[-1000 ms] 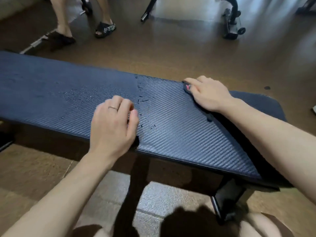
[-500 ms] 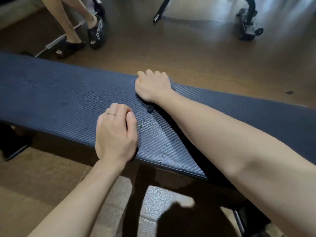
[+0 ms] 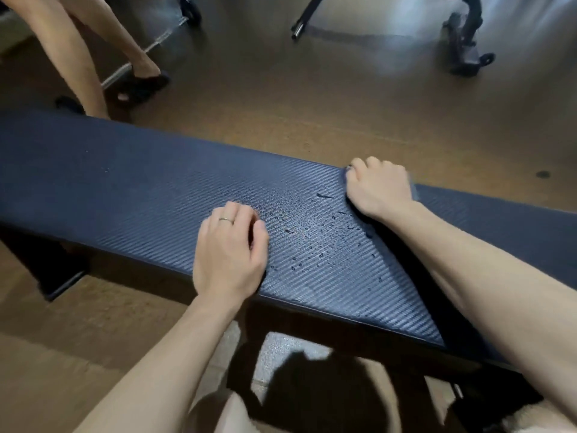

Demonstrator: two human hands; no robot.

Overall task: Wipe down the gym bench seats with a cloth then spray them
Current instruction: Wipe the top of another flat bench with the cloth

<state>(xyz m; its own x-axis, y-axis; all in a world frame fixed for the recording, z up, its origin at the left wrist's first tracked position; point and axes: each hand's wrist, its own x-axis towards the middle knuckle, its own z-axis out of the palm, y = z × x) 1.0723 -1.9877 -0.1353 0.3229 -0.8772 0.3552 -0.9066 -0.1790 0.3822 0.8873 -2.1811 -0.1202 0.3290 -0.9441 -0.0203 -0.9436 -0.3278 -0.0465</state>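
A long dark blue gym bench seat with a woven texture runs across the view. Water droplets speckle it between my hands. My right hand sits at the seat's far edge, fingers curled over a dark cloth. Only slivers of the cloth show beside the hand. My left hand rests on the seat near its front edge, fingers loosely bent, holding nothing. A ring is on one finger. No spray bottle is in view.
Another person's bare legs in dark sandals stand just beyond the bench at far left. A black equipment base and a slanted bar stand on the brown floor behind. The bench's black foot is at lower left.
My right hand with the cloth swept left along the far edge to just above my left hand, then back to the right. The left hand stayed put. The other person's legs stepped.
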